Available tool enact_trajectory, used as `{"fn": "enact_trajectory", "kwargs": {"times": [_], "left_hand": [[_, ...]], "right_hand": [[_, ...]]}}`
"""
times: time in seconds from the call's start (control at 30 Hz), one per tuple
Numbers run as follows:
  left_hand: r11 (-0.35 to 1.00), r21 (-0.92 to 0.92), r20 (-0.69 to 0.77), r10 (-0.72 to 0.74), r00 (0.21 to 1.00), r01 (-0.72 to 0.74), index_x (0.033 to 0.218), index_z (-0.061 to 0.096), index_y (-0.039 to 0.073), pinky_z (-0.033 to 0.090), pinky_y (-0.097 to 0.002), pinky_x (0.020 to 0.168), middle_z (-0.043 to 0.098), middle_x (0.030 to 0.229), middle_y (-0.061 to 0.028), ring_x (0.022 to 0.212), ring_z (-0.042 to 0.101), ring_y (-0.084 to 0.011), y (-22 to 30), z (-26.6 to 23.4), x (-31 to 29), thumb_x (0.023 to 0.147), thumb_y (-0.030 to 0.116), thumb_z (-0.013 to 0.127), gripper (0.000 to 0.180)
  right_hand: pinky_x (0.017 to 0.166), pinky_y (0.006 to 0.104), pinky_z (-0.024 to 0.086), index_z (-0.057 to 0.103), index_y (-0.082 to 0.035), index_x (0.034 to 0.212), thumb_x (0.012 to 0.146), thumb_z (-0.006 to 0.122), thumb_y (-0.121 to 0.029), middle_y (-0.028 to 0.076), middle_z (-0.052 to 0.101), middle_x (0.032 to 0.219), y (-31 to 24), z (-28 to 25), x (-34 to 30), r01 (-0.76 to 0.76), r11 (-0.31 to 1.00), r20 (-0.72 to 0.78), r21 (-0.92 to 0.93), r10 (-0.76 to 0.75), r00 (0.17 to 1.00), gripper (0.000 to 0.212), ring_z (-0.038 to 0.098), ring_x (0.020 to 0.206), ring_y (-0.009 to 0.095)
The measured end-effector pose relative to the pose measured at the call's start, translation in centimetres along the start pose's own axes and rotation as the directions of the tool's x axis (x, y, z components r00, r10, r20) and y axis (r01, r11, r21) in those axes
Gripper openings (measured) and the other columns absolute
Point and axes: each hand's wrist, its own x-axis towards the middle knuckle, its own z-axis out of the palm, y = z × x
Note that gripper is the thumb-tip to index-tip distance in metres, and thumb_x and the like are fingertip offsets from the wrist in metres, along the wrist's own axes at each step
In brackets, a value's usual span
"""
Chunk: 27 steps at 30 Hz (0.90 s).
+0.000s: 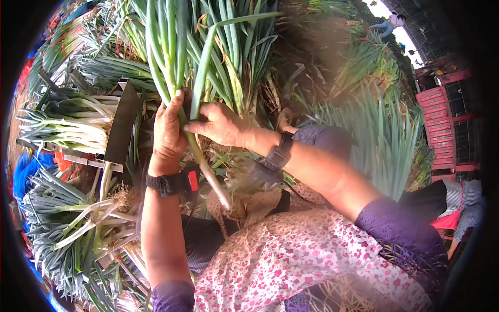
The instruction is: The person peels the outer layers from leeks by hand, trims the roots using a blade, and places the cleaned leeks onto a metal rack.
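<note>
A long green onion (205, 169) slants across the middle, its white root end pointing down toward my lap. My left hand (169, 130) wraps round it where the white stem turns into green leaves. From the right, my right hand (221, 125) closes its fingers on a leaf (199, 86) that bends away from the stalk and folds over to the right. Its fingertips are partly hidden behind that leaf. Just beyond both hands stands a thick bunch of untrimmed green onions (234, 57). Pale stripped onions (78, 132) lie in a metal rack (122, 122) left of my left hand.
More onions (57, 218) lie heaped at the lower left, near blue plastic (25, 169). Long leaves (382, 135) fill the right side. A red slatted frame (435, 122) stands farther right, with a person (462, 200) below it. Another person (389, 25) is far off.
</note>
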Motion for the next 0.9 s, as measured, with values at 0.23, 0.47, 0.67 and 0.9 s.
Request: {"fn": "enact_trajectory", "kwargs": {"times": [0.23, 0.47, 0.67, 0.9], "left_hand": [[0.97, -0.227, 0.023, 0.09, 0.996, -0.083, 0.105, 0.053, 0.009, 0.038, -0.0227, 0.054, 0.056, 0.08, -0.0017, 0.055, 0.042, -0.0082, 3.2, -3.5, 1.0, 0.093, 0.027, 0.049, 0.022], [0.916, -0.385, 0.209, 0.204, 0.956, -0.112, 0.12, 0.045, 0.0, 0.035, -0.0232, 0.053, 0.05, 0.085, -0.0048, 0.058, 0.039, -0.0116, 5.8, -1.2, 0.3, 0.095, 0.044, 0.032, 0.052], [0.925, -0.379, 0.17, 0.092, 0.981, -0.021, 0.12, 0.048, 0.0, 0.036, -0.0275, 0.06, 0.051, 0.08, -0.0057, 0.066, 0.044, -0.0161, 3.3, -0.3, 0.6, 0.094, 0.046, 0.029, 0.056], [0.915, -0.399, 0.073, 0.096, 0.993, -0.059, 0.123, 0.048, 0.003, 0.04, -0.0282, 0.07, 0.051, 0.077, -0.0052, 0.07, 0.046, -0.0166, 1.1, 0.5, 1.5, 0.092, 0.052, 0.035, 0.06]], "right_hand": [[0.043, 0.029, 0.044, 0.06, -0.001, 0.071, 0.083, 0.059, -0.028, 0.008, 0.056, 0.055, 4.7, 0.5, -8.5, -0.504, 0.742, 0.19, -0.442, 0.627, 0.755, 0.029, 0.054, 0.049, 0.013], [0.063, 0.0365, 0.048, 0.063, -0.003, 0.098, 0.076, 0.065, -0.034, 0.016, 0.063, 0.081, 17.6, -6.3, -23.1, -0.362, 0.752, 0.185, -0.551, 0.533, 0.826, 0.038, 0.062, 0.07, 0.025], [0.052, 0.0242, 0.034, 0.044, -0.014, 0.069, 0.081, 0.055, -0.036, -0.001, 0.044, 0.066, 3.1, -1.6, -2.7, -0.414, 0.898, 0.027, 0.151, 0.415, 0.91, 0.027, 0.04, 0.056, 0.011], [0.061, 0.0289, 0.042, 0.059, 0.001, 0.084, 0.076, 0.054, -0.02, 0.009, 0.056, 0.077, -1.0, 1.5, 2.7, -0.501, 0.623, 0.12, 0.601, 0.549, 0.827, 0.023, 0.052, 0.069, 0.017]]}}
